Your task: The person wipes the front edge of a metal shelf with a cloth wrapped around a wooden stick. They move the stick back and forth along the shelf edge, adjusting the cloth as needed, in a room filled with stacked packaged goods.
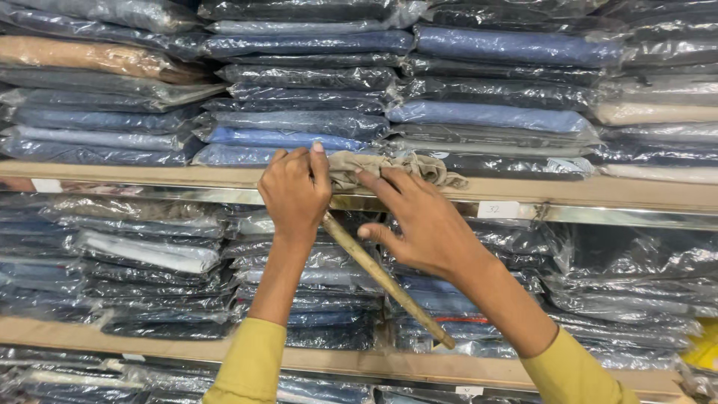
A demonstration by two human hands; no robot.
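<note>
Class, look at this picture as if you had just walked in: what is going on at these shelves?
A person in yellow sleeves stands facing wooden shelves stacked with folded clothes in clear plastic bags. The left hand grips the upper end of a long wooden stick, which slants down to the right. The right hand rests its fingers on a crumpled beige cloth bunched at the stick's top, lying on the edge of the upper shelf.

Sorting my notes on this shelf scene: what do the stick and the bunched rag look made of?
Stick: probably bare wood or cane, matt tan, rough and uneven. Rag: soft woven cloth, dull beige, crumpled in folds; the left hand grips the stick, the right hand touches the rag.
</note>
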